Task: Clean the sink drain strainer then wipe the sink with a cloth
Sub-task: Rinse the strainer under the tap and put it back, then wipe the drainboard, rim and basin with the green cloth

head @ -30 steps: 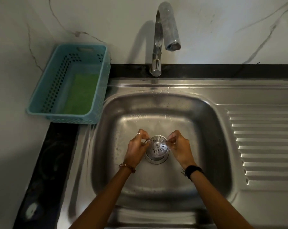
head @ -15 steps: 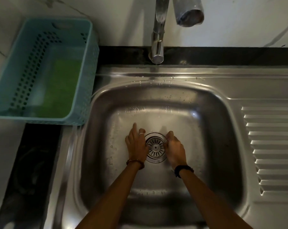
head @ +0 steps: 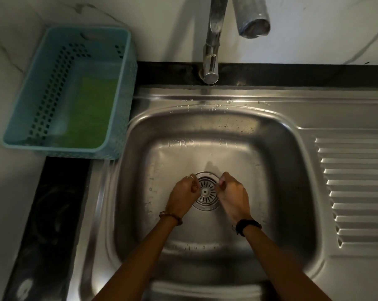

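While the green cloth is lying flat in the perforated light-blue plastic basket on the counter at far left, the round slotted metal drain strainer is being worked at in the middle of the stainless-steel sink. It is sitting in the drain opening, flanked by both hands. The left hand is being held with fingers curled at the strainer's left edge, the right hand likewise at its right edge; whether either is actually pinching the rim cannot be told. Water droplets are showing on the basin walls. Judging from this, the strainer step is being finished or is under way, and the wiping is not yet begun.
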The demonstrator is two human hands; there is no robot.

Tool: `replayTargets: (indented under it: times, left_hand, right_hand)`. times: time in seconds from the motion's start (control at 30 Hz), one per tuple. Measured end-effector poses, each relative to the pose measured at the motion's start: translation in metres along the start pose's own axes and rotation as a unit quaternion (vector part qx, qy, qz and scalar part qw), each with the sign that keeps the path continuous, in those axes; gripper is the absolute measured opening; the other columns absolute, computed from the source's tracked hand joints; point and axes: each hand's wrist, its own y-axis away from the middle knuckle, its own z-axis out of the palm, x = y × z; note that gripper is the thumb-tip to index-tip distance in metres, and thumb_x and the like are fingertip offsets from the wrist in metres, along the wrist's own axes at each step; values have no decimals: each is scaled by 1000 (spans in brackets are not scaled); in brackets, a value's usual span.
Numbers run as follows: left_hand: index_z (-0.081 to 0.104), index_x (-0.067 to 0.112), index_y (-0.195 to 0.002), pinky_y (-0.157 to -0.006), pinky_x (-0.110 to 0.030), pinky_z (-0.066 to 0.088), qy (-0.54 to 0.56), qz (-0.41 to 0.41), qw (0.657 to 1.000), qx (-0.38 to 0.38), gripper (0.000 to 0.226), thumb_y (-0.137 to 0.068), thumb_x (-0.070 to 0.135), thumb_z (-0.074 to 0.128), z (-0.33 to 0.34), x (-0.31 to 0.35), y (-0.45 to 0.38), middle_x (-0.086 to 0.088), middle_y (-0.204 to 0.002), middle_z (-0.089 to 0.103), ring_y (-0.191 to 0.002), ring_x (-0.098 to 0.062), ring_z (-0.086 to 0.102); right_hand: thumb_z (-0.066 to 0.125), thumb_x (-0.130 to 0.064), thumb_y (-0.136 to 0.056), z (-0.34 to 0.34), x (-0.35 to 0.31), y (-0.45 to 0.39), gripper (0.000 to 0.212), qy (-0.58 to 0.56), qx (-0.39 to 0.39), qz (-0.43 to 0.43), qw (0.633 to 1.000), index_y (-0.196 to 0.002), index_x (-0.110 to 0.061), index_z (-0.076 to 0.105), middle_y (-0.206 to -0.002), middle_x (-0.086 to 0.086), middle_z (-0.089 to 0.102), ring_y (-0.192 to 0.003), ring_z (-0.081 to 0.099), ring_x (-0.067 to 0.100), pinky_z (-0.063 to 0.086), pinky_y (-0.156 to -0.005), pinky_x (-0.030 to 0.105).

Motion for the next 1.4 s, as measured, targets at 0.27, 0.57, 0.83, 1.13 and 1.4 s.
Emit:
replayTargets:
  times: [0.27, 0.57, 0.83, 1.13, 1.4]
  left_hand:
    - [53, 16, -120, -94, -26, 45, 24, 58, 998, -2, 34, -87, 21, 58, -37, 30, 61, -5, -123, 58, -110, -17, 56]
    - [64, 13, -105, -88, -33, 46, 9, 157, 951, 268, 23, -89, 16, 48, -184, 58, 104, -4, -107, 67, -101, -19, 62]
    - [62, 1, -103, -88, -34, 42, -113, 48, 938, 324, 22, -90, 0, 44, -272, 5, 53, -21, -104, 65, -101, -31, 60]
    - [66, 18, -94, -91, -30, 26, -178, -19, 908, 378, 30, -89, 5, 40, -256, -14, 31, -4, -90, 73, -88, -20, 62]
    - [51, 12, -127, -93, -36, 26, -160, -6, 903, 398, 46, -89, 6, 27, -253, -18, 27, -11, -123, 62, -103, -26, 58]
  right_hand:
    - [58, -12, -89, -27, -42, 46, 19, -110, -35, -52, 992, -107, -13, 63, -106, 5, 69, -95, 65, 19, 46, -76, 10]
    - [55, -7, -89, -85, -205, 70, 18, -194, -25, -278, 940, -100, -16, 66, -96, 0, 71, -85, 65, 12, 56, -77, 30]
    - [46, -10, -91, -63, -326, 27, 22, 8, 2, -387, 922, -104, -6, 64, -106, 14, 68, -99, 63, 30, 49, -81, 39]
    - [45, -16, -95, -10, -346, -38, 26, 289, -61, -254, 921, -115, -3, 55, -121, 13, 60, -111, 58, 27, 48, -88, 32]
    - [56, -1, -86, -16, -351, -42, 73, -105, -165, -129, 972, -142, -6, 10, -129, 24, 46, -119, 49, 36, 46, -93, 40]
